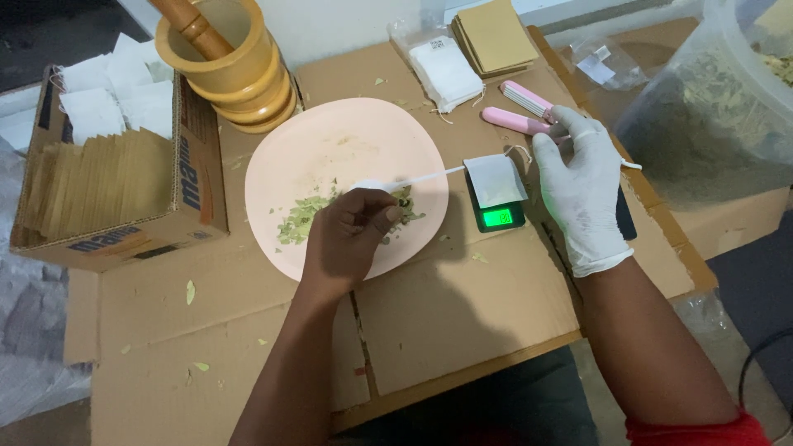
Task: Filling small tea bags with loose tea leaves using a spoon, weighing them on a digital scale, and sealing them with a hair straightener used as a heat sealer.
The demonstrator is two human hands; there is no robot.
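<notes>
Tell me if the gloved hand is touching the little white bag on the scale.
Touching. The head view shows the right hand with its gloved fingertips on the right edge of the white bag, which sits on the scale.

Two hands, one plate, one scale counted on a cardboard-covered table

One bare left hand [351, 235] and one gloved right hand [582, 186] are seen, with one pink plate [330, 140], one white spoon [421, 177], one small scale [496, 211] bearing one white sachet [494, 177], one wooden mortar [239, 74] with one pestle [190, 25], one cardboard box [194, 186], and two pink handles [516, 111]; the crushed leaves [301, 219] are too many to be counted.
</notes>
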